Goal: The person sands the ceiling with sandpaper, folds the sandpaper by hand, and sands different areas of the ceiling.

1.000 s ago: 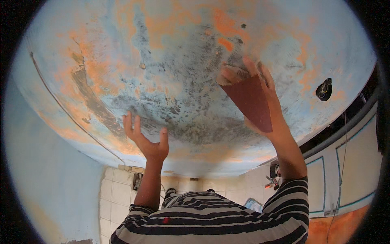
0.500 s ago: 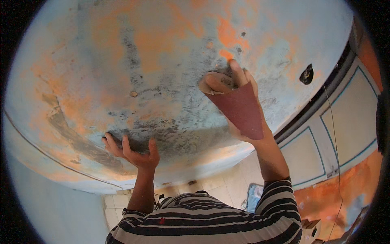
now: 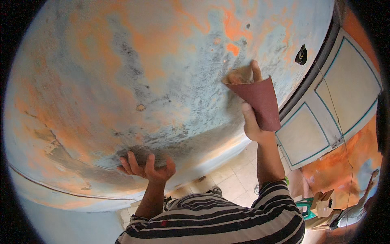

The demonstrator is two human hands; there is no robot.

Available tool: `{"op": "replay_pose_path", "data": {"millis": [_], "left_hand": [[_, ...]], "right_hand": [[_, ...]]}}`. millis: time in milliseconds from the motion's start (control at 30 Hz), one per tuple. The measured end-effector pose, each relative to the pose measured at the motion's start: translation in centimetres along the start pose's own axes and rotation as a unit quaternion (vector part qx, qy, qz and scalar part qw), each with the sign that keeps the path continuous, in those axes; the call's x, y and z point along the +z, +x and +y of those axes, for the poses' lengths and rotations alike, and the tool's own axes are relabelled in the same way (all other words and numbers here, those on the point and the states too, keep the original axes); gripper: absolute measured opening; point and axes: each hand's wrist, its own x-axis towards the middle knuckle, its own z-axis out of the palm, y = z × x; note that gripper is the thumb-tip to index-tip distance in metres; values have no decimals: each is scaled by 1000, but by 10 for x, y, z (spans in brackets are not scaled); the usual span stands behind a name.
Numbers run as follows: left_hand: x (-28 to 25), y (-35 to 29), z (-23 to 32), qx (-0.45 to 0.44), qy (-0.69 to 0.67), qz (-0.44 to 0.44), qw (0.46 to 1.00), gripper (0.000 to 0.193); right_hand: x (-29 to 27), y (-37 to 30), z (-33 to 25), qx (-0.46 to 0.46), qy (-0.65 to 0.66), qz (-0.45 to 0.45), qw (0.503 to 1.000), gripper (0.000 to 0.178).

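Observation:
A sheet of reddish-brown sandpaper [image 3: 262, 101] is curled into a loose funnel in my right hand [image 3: 252, 124]. My right thumb presses its outside, while the other fingers, partly hidden by the sheet, reach past its upper edge to the wall. The wall [image 3: 170, 44] is pale blue with worn orange blotches and dark, scuffed patches. Lower and to the left, my left hand [image 3: 149, 167] has its fingers spread and bent, fingertips at a dark smudge on the wall, with nothing in it.
To the right are a pale panelled door [image 3: 306, 134] with blue-green trim and a black wall opening [image 3: 301, 55] with wires. A thin cable [image 3: 349, 158] hangs there. At lower right are a cardboard box [image 3: 323, 203] and another person [image 3: 353, 213] by an orange wall.
The view has turned. My right hand has moved down and right from the bright orange spots with the sandpaper; its thumb now shows. My left hand stays spread at the wall.

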Motion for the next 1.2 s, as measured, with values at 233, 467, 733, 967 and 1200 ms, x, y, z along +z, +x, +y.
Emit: {"op": "replay_pose_path", "data": {"millis": [233,467,733,967,1200], "left_hand": [[-2,-1,-7,36,-22,-6,999,45],[-2,-7,-6,32,-53,9,998,47],[-7,-10,-12,38,-69,-16,997,45],[-8,-9,-10,33,-64,-12,997,42],[-3,-9,-11,43,-82,11,996,39]], "right_hand": [[25,2,-18,68,-14,70,995,43],[35,-11,-23,125,95,155,975,41],[40,-20,-11,86,80,143,983,39],[40,-20,-19,126,90,140,978,39],[51,-7,-33,185,227,222,930,41]]}}
